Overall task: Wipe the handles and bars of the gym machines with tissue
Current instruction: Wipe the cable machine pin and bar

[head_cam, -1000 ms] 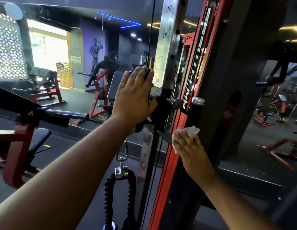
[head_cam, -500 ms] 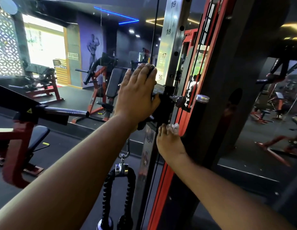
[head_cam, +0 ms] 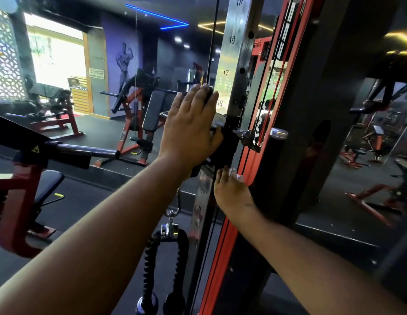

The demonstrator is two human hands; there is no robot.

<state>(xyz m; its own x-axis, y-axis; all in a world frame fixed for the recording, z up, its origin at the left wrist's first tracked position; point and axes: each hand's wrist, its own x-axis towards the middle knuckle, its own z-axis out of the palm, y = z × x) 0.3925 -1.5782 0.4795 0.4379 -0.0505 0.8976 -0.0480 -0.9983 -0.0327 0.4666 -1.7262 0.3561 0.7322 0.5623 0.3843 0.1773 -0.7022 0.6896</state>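
Observation:
My left hand (head_cam: 190, 126) lies flat on the black pulley carriage (head_cam: 227, 142) of the cable machine, fingers straight and pointing up, thumb against the carriage's side. The carriage sits on a silver numbered upright (head_cam: 234, 53). Just below it, my right hand (head_cam: 232, 192) holds a white tissue (head_cam: 234, 175) against the red frame bar (head_cam: 248, 164). Only a small edge of the tissue shows past my fingertips. A black rope handle (head_cam: 166, 264) hangs on a clip under the carriage.
A black column with a chrome cap (head_cam: 278, 133) stands right of the red bar. A black lever bar (head_cam: 84, 151) of a red machine juts in from the left. Benches and red machines (head_cam: 134, 123) stand behind on the dark floor. A mirror (head_cam: 368, 155) is at right.
My right hand has moved with the tissue left and up, from the black column to the red bar under the carriage. My left hand stays on the carriage.

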